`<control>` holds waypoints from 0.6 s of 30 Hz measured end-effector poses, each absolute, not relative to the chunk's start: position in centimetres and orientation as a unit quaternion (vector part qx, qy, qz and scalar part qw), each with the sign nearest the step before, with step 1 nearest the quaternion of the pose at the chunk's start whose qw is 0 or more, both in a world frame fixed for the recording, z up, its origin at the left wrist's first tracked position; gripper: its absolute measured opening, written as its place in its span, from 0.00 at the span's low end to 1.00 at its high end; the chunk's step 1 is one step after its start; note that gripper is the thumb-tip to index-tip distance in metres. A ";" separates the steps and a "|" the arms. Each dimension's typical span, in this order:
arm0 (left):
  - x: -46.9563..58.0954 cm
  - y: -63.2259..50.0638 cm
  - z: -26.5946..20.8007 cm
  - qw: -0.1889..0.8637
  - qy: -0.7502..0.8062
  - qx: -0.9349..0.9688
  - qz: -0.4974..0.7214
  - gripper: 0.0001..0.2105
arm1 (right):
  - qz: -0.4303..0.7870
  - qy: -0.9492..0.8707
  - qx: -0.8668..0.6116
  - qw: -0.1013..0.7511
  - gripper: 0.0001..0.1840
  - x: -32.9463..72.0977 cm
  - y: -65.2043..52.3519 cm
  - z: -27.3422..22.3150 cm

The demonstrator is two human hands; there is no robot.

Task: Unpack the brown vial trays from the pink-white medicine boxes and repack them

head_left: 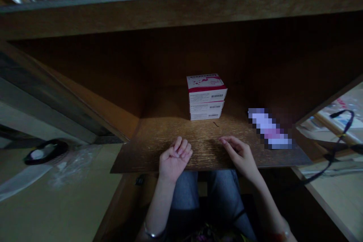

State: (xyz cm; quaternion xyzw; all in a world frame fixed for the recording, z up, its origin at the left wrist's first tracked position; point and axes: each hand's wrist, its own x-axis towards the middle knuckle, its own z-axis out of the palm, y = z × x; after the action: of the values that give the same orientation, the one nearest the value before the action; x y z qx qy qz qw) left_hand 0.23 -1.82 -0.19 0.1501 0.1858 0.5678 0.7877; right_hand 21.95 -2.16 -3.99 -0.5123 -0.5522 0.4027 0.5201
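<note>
Left hand: The left hand (175, 159) has its palm turned up and its fingers bent in loosely, with room between them and the palm. It is over the front part of the brown wooden board (202, 151). I cannot tell if it touches the wood.
Right hand: The right hand (239, 153) has its thumb and pointing finger close together, like a small pinch. I cannot tell if something tiny is between them. It is also over the front part of the board.
Boxes: A stack of three white boxes (206, 98) stands on the board, farther away than both hands and between them from side to side. The top one has dark pink parts and a pink picture on it. Each box shows a barcode on the front.
Little dark squiggle: A thin dark squiggle (216, 124) is on the board, just past the right fingertips and in front of the boxes. I cannot tell what it is.
Blurry thing: A long, pale thing (269, 128) lies to the right of the right hand. It is covered by big squares, so I cannot tell what it is.
Cable: A black cable (338, 140) bends far to the right of the right hand.
Legs: Two legs in blue jeans (184, 191) are below and between the hands.
Bracelet: A shiny bracelet (153, 234) is on the left arm, below the left hand.
Floor: Clear plastic (73, 166) lies well to the left of the left hand.
</note>
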 end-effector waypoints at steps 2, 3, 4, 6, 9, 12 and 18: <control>0.2 -1.8 -0.2 0.790 0.178 0.147 0.569 0.19 | 0.402 -0.551 -0.512 0.522 0.17 22.0 -2.1 -4.0; 0.2 -1.8 -0.1 0.790 0.176 0.146 0.569 0.19 | 0.400 -0.551 -0.511 0.525 0.17 22.0 -2.1 -4.0; 0.2 -1.8 -0.1 0.790 0.176 0.145 0.568 0.19 | 0.398 -0.550 -0.511 0.527 0.17 22.0 -2.1 -4.0; 0.2 -1.8 0.0 0.790 0.181 0.143 0.568 0.19 | 0.396 -0.550 -0.510 0.530 0.17 21.9 -2.1 -3.9; 0.2 -1.8 0.0 0.787 0.189 0.141 0.570 0.19 | 0.398 -0.550 -0.509 0.529 0.17 21.8 -2.2 -3.7; 0.2 -1.8 -0.1 0.784 0.193 0.143 0.573 0.19 | 0.399 -0.550 -0.509 0.528 0.17 21.9 -2.2 -3.6; 0.3 -1.8 -0.1 0.778 0.202 0.150 0.576 0.18 | 0.401 -0.553 -0.506 0.526 0.17 21.9 -2.2 -3.8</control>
State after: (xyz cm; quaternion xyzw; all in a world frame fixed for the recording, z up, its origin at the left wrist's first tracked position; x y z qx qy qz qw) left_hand 0.27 -1.75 -0.09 0.1502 0.2019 0.5756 0.7780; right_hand 21.94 -2.18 -3.82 -0.5064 -0.5534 0.4009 0.5259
